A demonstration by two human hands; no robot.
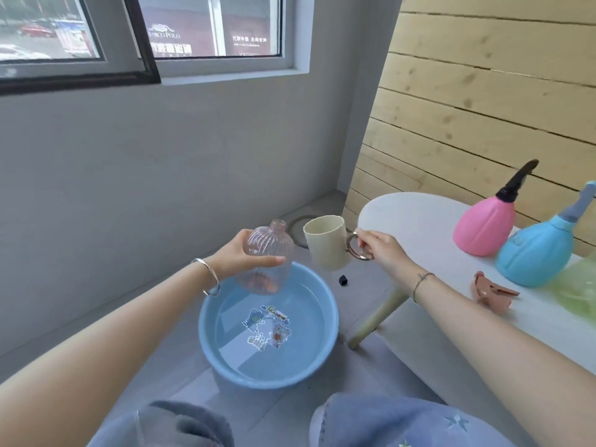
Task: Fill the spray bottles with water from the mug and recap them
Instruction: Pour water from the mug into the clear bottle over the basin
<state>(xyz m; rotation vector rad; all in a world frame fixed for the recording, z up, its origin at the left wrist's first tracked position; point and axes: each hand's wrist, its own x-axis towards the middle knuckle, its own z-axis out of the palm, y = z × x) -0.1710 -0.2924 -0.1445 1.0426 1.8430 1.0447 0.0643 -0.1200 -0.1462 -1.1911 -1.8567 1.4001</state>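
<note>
Holding a clear ribbed plastic bottle (pixel 269 256) uncapped over the blue water basin (pixel 206 321), your left hand (pixel 240 258) wraps it; your right hand's fingers (pixel 366 241) pinch the cream mug's (pixel 325 241) handle. Next, tip the mug carefully into the narrow neck.

Low in the middle, on the floor, sits the round blue plastic basin (pixel 206 321), water in it. Above its far rim, the left hand (pixel 240 254) holds the clear ribbed uncapped bottle (pixel 269 253), tilted. Just right of it, the right hand (pixel 382 248) holds the cream mug (pixel 327 241) by its handle. Further right stands the white oval table (pixel 416 221); on it, the pink spray bottle (pixel 483 227) is far, the blue spray bottle (pixel 535 256) nearer and right of it, and the pink trigger cap (pixel 493 291) lies nearer still.
</note>
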